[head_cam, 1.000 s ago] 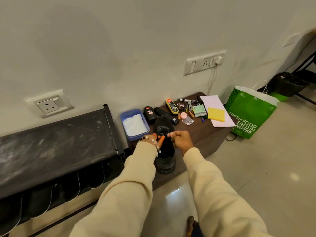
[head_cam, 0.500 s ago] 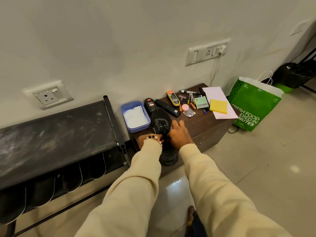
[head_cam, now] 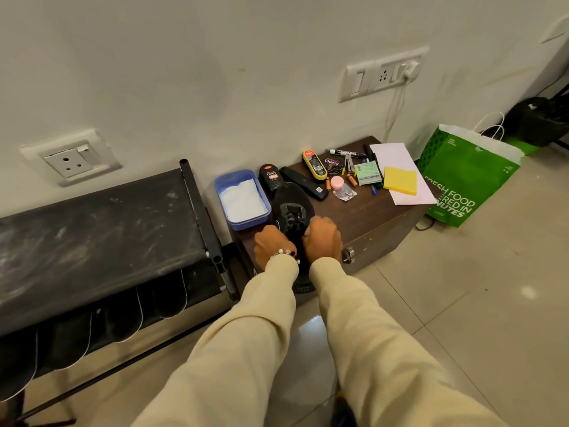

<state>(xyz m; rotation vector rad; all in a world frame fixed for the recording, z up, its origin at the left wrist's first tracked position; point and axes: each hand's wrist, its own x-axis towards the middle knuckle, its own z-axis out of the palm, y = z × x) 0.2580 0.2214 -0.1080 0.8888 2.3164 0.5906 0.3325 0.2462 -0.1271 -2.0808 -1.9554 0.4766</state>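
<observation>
While sat on brown box front edge, just beside blue tub, toe twd wall: black shoe gripped both sides near laces by L hand & R hand, fingers curled.

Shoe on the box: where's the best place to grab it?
Probably the shoe by its middle, left hand and right hand on either side, coming from the heel end. The heel points at the person; tub and remote crowd the toe.
</observation>
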